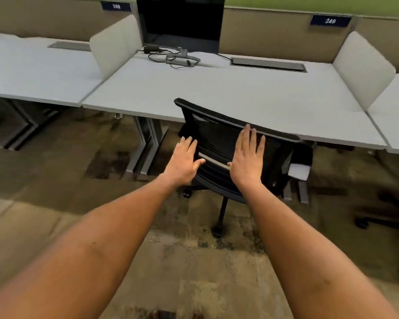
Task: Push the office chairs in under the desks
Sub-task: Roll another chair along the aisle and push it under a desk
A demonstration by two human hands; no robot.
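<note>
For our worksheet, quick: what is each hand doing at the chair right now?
Left hand: open, fingers spread, palm at the chair backrest, holding nothing.
Right hand: open, flat against the backrest, holding nothing.

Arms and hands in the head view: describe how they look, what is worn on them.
Both forearms are bare to the bottom edge of the frame; no sleeves show. The left hand and right hand wear no gloves, and no watch, bracelet or ring is visible on the wrists or fingers.
</note>
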